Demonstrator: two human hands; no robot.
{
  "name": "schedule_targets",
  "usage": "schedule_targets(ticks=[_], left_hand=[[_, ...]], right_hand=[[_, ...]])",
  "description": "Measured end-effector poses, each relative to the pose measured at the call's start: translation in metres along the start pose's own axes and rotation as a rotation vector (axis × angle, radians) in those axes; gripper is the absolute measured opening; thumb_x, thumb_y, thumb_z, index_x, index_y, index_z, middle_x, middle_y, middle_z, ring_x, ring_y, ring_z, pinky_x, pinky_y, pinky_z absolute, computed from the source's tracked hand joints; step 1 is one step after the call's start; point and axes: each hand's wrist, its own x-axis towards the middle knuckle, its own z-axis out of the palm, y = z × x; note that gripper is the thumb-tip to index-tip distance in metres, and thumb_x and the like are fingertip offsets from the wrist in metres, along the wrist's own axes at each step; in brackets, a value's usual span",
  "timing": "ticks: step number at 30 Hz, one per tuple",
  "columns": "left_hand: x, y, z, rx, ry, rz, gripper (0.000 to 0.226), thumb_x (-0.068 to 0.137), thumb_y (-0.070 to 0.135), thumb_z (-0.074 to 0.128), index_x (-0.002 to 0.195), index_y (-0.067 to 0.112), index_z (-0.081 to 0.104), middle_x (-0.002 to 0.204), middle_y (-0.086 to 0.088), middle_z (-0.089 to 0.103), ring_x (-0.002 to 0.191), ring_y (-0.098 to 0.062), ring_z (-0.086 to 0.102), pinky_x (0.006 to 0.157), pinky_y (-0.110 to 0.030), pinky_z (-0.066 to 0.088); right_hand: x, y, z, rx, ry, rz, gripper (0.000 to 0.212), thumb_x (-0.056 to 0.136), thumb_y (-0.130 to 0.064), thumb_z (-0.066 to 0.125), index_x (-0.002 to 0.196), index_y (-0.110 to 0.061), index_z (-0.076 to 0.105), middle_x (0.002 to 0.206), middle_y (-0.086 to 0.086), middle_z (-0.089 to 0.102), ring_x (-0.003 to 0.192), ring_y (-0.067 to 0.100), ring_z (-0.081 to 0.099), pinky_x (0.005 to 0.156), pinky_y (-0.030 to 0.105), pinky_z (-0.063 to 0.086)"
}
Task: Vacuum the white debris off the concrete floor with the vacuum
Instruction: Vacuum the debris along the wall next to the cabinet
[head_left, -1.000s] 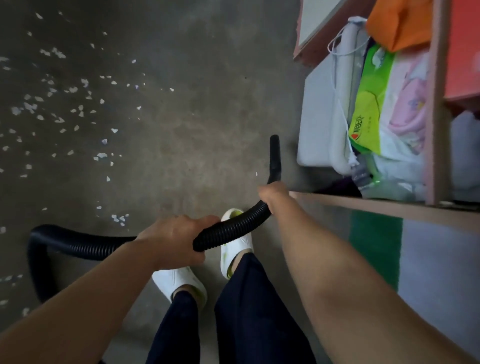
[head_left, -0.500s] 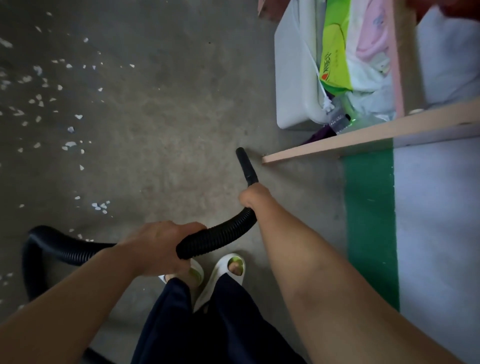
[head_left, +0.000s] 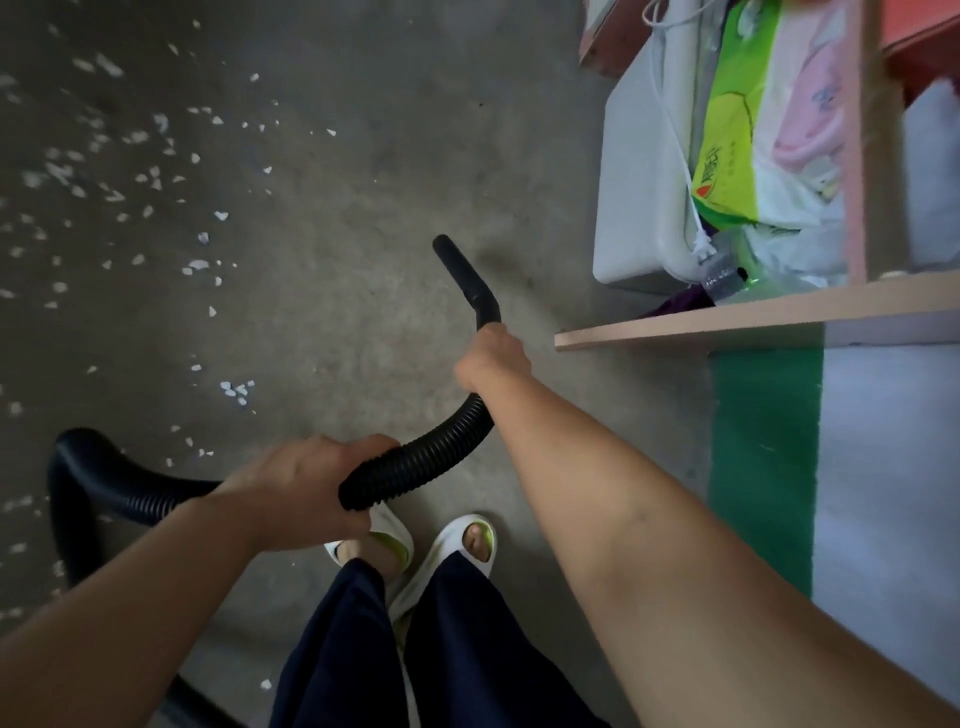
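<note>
A black ribbed vacuum hose (head_left: 426, 457) curves from the lower left up toward the middle. My left hand (head_left: 301, 488) grips the hose mid-length. My right hand (head_left: 491, 356) grips it just behind the smooth black nozzle (head_left: 465, 278), which points up and left over bare floor. White debris (head_left: 150, 182) lies scattered across the concrete floor (head_left: 363, 156) at the upper left, with a small cluster of white flakes (head_left: 236, 389) left of the hose. The vacuum body is out of view.
A wooden shelf board (head_left: 727, 317) juts out at right; behind it stand a white box (head_left: 639, 182), a green package (head_left: 727, 145) and a plastic bottle (head_left: 722, 273). A green floor stripe (head_left: 763, 457) runs below the board. My sandalled feet (head_left: 462, 545) stand under the hose.
The view has shifted, with the shelf sliding about on the right. The nozzle now tilts further left, and both hands keep their hold on the hose.
</note>
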Motion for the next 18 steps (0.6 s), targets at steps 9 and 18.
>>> schedule_targets(ticks=[9, 18], left_hand=[[-0.028, -0.048, -0.044, -0.047, 0.176, -0.079, 0.054, 0.073, 0.043, 0.061, 0.118, 0.052, 0.034, 0.071, 0.014, 0.061, 0.065, -0.008, 0.06, 0.062, -0.031, 0.052], [-0.023, -0.081, -0.099, -0.108, 0.225, -0.131, 0.061, 0.064, 0.035, 0.063, 0.116, 0.053, 0.035, 0.071, 0.012, 0.062, 0.063, -0.008, 0.058, 0.06, -0.029, 0.05]], right_hand=[[-0.008, -0.107, -0.006, -0.076, -0.088, -0.052, 0.053, 0.089, -0.011, 0.057, 0.139, -0.007, 0.041, 0.099, 0.007, 0.057, 0.067, 0.02, 0.055, 0.041, 0.027, 0.033], [0.009, -0.188, -0.016, -0.283, -0.091, -0.126, 0.051, 0.092, -0.019, 0.055, 0.139, -0.003, 0.043, 0.129, 0.012, 0.047, 0.074, 0.021, 0.052, 0.055, 0.02, 0.039]])
